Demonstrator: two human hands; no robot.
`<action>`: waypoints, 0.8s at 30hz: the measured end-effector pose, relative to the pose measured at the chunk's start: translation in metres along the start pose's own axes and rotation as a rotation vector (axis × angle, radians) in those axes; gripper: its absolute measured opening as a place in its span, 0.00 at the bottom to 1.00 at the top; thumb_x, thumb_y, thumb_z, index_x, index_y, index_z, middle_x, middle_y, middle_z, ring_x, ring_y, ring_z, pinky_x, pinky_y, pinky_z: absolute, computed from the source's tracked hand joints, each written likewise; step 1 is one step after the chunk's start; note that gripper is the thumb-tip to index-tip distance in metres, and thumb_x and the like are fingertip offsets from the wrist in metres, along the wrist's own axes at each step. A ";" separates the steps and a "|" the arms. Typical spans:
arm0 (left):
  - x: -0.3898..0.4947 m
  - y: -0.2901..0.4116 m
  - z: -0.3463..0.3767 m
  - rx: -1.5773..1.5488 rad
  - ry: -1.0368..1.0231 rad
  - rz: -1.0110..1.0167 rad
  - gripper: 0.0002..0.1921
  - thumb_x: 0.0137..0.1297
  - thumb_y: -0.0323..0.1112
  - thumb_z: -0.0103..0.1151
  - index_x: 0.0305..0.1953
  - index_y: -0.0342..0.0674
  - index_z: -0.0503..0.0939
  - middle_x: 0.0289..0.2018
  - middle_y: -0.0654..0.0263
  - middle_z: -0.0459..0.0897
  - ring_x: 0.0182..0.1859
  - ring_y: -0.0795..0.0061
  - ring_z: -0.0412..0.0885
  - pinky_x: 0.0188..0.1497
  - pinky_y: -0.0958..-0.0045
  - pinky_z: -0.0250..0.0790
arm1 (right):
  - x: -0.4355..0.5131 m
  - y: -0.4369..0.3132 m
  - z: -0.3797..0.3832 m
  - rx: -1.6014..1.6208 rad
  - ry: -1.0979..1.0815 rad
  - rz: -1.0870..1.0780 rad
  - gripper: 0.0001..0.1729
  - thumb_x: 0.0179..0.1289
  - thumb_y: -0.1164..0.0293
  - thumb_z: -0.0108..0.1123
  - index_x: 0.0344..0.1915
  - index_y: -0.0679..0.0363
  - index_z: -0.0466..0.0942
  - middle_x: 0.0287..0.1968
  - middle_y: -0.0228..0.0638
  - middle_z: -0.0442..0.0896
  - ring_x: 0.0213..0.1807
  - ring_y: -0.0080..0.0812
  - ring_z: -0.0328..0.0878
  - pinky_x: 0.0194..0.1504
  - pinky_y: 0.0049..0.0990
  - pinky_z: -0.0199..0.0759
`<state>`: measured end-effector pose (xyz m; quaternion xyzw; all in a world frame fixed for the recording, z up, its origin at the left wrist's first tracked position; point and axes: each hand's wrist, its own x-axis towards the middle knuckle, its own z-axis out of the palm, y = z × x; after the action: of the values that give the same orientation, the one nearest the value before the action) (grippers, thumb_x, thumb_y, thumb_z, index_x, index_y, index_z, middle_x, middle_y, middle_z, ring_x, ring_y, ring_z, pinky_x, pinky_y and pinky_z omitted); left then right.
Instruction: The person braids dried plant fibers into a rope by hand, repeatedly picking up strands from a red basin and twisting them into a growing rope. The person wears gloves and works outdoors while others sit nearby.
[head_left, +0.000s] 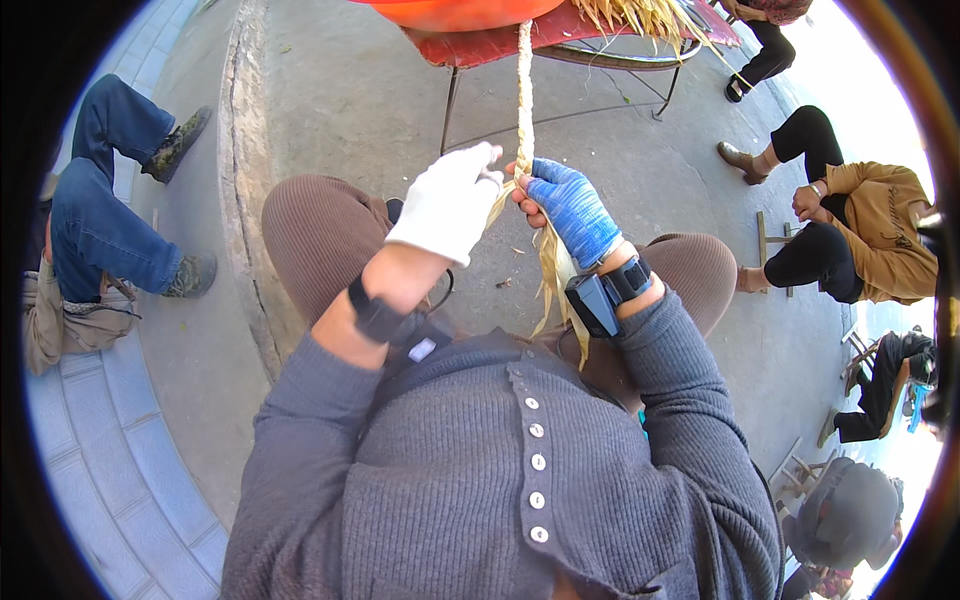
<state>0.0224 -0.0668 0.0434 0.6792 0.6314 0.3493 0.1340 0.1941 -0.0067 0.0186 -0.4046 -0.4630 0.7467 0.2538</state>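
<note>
A pale plaited braid of dried plant leaves, likely corn husk (525, 97), hangs taut from the edge of a red-topped table (457, 49). My right hand (570, 206), in a blue fingerless knit glove, pinches the braid's lower end. Loose husk strips (555, 270) trail below that hand towards my lap. Just left of the braid is my left hand (450, 199) in a white glove, its fingertips blurred. One husk strand (499, 206) slants from the braid to beneath the left fingers; whether they grip it is hidden.
An orange basin (465, 13) and a heap of dried husk strips (637, 16) rest on the table, above thin metal legs (448, 112). Seated people flank me: jeans-clad legs (112, 217) left, a person in a tan top (877, 225) right. A cracked concrete ledge (244, 187) runs along my left.
</note>
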 end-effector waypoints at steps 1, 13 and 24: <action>0.007 -0.004 0.008 -0.125 -0.088 -0.055 0.17 0.68 0.34 0.51 0.55 0.34 0.76 0.38 0.61 0.83 0.40 0.70 0.81 0.49 0.71 0.72 | 0.000 -0.001 0.000 0.023 -0.003 0.011 0.15 0.72 0.72 0.50 0.54 0.62 0.76 0.32 0.26 0.80 0.28 0.14 0.73 0.31 0.15 0.71; 0.035 -0.031 0.021 -0.999 -0.729 -0.781 0.04 0.66 0.34 0.55 0.40 0.43 0.76 0.23 0.76 0.69 0.19 0.89 0.60 0.19 0.84 0.51 | -0.007 -0.014 0.000 -0.559 0.017 -0.153 0.19 0.69 0.72 0.53 0.59 0.62 0.73 0.36 0.36 0.83 0.34 0.19 0.79 0.37 0.22 0.72; 0.030 -0.041 0.035 -1.085 -0.698 -0.717 0.06 0.65 0.34 0.56 0.38 0.40 0.79 0.21 0.71 0.73 0.19 0.82 0.67 0.21 0.78 0.58 | -0.003 -0.024 -0.009 -1.432 0.117 -0.567 0.12 0.64 0.67 0.55 0.43 0.59 0.81 0.36 0.47 0.84 0.39 0.48 0.82 0.42 0.39 0.76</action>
<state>0.0125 -0.0230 0.0021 0.3413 0.4737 0.3107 0.7500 0.2033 0.0060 0.0395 -0.3752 -0.9048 0.1487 0.1356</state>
